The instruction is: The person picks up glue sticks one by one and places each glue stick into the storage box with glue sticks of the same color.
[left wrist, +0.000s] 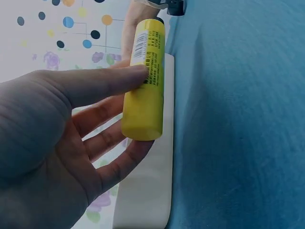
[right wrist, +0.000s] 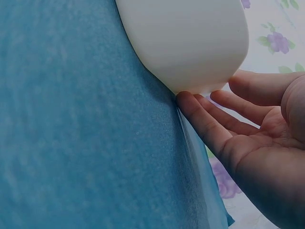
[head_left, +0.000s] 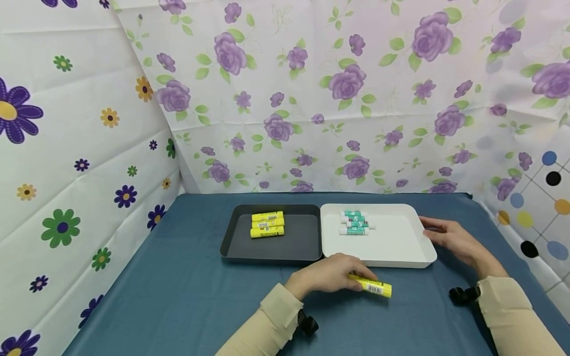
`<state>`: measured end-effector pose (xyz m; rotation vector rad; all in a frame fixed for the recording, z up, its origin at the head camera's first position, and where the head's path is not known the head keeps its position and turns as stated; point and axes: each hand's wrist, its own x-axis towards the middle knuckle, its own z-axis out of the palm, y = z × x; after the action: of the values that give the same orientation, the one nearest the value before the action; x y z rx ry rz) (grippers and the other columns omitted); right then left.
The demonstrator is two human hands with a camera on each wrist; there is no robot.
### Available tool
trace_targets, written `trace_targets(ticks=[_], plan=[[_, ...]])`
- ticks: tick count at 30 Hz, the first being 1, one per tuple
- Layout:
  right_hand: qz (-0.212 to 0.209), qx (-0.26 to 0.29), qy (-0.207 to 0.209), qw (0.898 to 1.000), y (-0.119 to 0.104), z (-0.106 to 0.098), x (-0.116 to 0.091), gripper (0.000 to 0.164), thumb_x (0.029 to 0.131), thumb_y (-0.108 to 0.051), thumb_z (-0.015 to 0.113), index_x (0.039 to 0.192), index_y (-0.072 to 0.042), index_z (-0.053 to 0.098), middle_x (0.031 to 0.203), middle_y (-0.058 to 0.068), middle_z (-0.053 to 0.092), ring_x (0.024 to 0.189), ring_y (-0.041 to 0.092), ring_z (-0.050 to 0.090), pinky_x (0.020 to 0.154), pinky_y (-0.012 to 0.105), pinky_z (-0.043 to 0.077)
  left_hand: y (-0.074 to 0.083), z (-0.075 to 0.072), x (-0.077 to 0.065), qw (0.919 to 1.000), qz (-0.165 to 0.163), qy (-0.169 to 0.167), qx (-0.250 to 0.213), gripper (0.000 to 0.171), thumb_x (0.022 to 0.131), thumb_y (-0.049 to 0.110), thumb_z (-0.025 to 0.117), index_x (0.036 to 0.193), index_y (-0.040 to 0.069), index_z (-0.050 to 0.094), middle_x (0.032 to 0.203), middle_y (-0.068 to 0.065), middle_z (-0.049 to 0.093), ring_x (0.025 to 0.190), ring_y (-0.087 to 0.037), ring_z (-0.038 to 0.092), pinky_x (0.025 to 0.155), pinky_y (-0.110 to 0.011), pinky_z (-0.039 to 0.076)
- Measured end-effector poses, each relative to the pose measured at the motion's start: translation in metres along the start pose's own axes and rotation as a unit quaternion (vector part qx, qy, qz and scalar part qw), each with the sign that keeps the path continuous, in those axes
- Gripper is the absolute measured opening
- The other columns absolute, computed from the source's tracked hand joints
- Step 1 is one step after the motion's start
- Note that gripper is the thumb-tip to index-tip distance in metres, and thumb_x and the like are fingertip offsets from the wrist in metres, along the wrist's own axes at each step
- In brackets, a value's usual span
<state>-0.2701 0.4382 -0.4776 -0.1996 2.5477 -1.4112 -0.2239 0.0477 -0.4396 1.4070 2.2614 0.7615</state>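
My left hand [head_left: 335, 273] holds a yellow glue stick [head_left: 376, 287] between thumb and fingers, above the cloth in front of the white tray. The left wrist view shows that glue stick [left wrist: 145, 90] tilted, its barcode towards the camera. My right hand [head_left: 458, 242] is at the right end of the white tray [head_left: 401, 249]. In the right wrist view, fairly straight fingers [right wrist: 205, 119] touch the tray's edge [right wrist: 190, 76]. Three yellow glue sticks [head_left: 267, 223] lie in the dark tray [head_left: 276, 256]. Several small green-and-white sticks [head_left: 356, 224] lie in the white tray.
The two trays stand side by side on a blue cloth [head_left: 178, 296]. Flower-printed sheets [head_left: 276, 99] hang behind and at the left, and a dotted sheet [head_left: 547, 217] is at the right. A black strap piece [head_left: 307, 324] hangs by the left sleeve.
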Motion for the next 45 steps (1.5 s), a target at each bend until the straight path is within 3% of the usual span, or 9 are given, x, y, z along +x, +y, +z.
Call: trace_targets(ticks=[13, 20, 23, 33, 45], plan=[[-0.003, 0.010, -0.002, 1.000, 0.001, 0.000, 0.000, 0.074, 0.109, -0.037, 0.056, 0.164, 0.001, 0.024, 0.163, 0.033, 0.027, 0.145, 0.053, 0.034, 0.104, 0.054, 0.050, -0.001, -0.012, -0.004, 0.9985, 0.013, 0.029, -0.045, 0.039, 0.101, 0.017, 0.070, 0.141, 0.018, 0.068, 0.124, 0.007, 0.069, 0.099, 0.004, 0.059, 0.087, -0.013, 0.049], [-0.013, 0.017, -0.004, 1.000, 0.001, 0.000, -0.002, 0.072, 0.110, -0.035, 0.056, 0.164, 0.002, 0.025, 0.163, 0.033, 0.027, 0.146, 0.051, 0.033, 0.096, 0.029, 0.054, -0.007, -0.026, -0.010, 0.9942, 0.010, 0.045, -0.097, 0.039, 0.101, 0.016, 0.071, 0.140, 0.016, 0.069, 0.125, 0.006, 0.069, 0.105, 0.002, 0.061, 0.088, -0.017, 0.053], [-0.014, 0.020, -0.004, 1.000, 0.001, -0.001, -0.001, 0.072, 0.110, -0.035, 0.056, 0.164, 0.001, 0.025, 0.164, 0.032, 0.027, 0.146, 0.050, 0.033, 0.094, 0.026, 0.053, -0.011, -0.034, -0.015, 0.9928, 0.005, 0.053, -0.107, 0.039, 0.101, 0.016, 0.070, 0.140, 0.016, 0.069, 0.128, 0.006, 0.069, 0.108, 0.000, 0.061, 0.091, -0.018, 0.053], [-0.019, 0.015, -0.003, 1.000, 0.002, -0.002, -0.001, 0.072, 0.109, -0.035, 0.056, 0.163, 0.002, 0.026, 0.163, 0.032, 0.028, 0.145, 0.050, 0.034, 0.091, 0.021, 0.052, -0.023, -0.065, -0.041, 0.9930, -0.024, 0.102, -0.054, 0.039, 0.101, 0.022, 0.072, 0.139, 0.019, 0.069, 0.130, 0.003, 0.069, 0.100, -0.007, 0.058, 0.081, -0.023, 0.047], [-0.020, 0.018, 0.000, 1.000, 0.001, -0.002, -0.004, 0.071, 0.110, -0.035, 0.056, 0.163, 0.001, 0.027, 0.163, 0.031, 0.030, 0.144, 0.048, 0.037, 0.094, 0.024, 0.053, -0.048, -0.098, -0.080, 0.9847, -0.093, 0.129, -0.071, 0.039, 0.100, 0.018, 0.072, 0.139, 0.016, 0.069, 0.131, -0.001, 0.069, 0.108, -0.013, 0.065, 0.088, -0.032, 0.055]])
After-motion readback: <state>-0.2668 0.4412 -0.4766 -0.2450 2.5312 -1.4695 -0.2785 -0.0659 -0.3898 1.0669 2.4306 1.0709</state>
